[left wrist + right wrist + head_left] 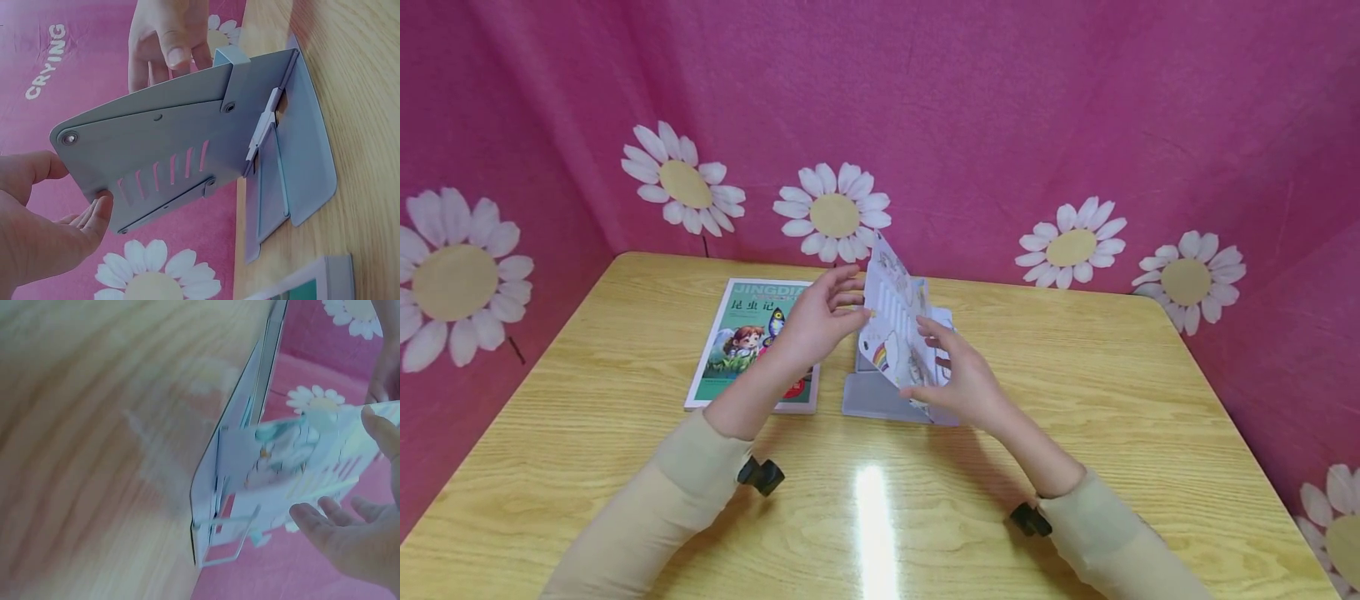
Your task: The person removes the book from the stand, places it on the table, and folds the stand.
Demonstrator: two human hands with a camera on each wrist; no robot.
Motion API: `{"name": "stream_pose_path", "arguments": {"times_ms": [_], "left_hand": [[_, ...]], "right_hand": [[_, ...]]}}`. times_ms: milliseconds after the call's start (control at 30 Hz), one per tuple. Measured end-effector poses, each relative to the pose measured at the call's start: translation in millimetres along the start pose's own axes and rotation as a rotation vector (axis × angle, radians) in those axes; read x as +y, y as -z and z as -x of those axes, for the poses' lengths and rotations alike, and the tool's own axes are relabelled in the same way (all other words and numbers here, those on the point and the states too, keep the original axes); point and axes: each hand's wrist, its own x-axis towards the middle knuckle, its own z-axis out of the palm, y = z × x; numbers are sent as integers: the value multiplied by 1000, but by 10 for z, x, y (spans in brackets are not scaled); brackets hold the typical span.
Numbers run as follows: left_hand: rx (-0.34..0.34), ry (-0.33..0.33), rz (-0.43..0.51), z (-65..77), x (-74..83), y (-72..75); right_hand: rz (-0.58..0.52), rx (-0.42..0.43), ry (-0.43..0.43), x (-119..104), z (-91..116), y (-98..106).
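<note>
A pale folding book stand (891, 300) is on the table, its slotted panel raised at a steep tilt above the flat base (880, 398). My left hand (822, 315) holds the panel's upper edge, thumb on one face and fingers towards the other. Spread around the printed side, my right hand (966, 375) has loosely bent fingers close to the panel. The plain back (175, 134) shows slots, rivets and a folded bracket in the left wrist view. Cartoon prints and a wire support (231, 540) appear in the right wrist view.
Left of the stand lies a green-covered book (737, 350) with a cartoon child on its front. Behind the wooden table (1075, 433) hangs a pink cloth (955, 125) with large white flowers. A dark device sits at each wrist.
</note>
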Motion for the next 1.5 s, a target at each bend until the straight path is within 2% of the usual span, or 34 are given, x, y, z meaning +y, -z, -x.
{"name": "stream_pose_path", "arguments": {"times_ms": [200,400,700,900,1133,1500], "left_hand": [[24,71,-11,7,-57,78],[31,112,-11,36,-107,150],[29,152,-26,65,-200,213],[53,181,-53,84,-253,243],[64,203,-61,101,-363,281],[59,230,-35,112,-560,313]], "right_hand": [[31,19,-8,89,12,99],[52,20,-24,194,26,144],[166,-49,-32,381,23,265],[218,-116,-49,521,-11,318],[176,-204,-67,666,-111,318],[141,-280,-55,818,-245,307]]}}
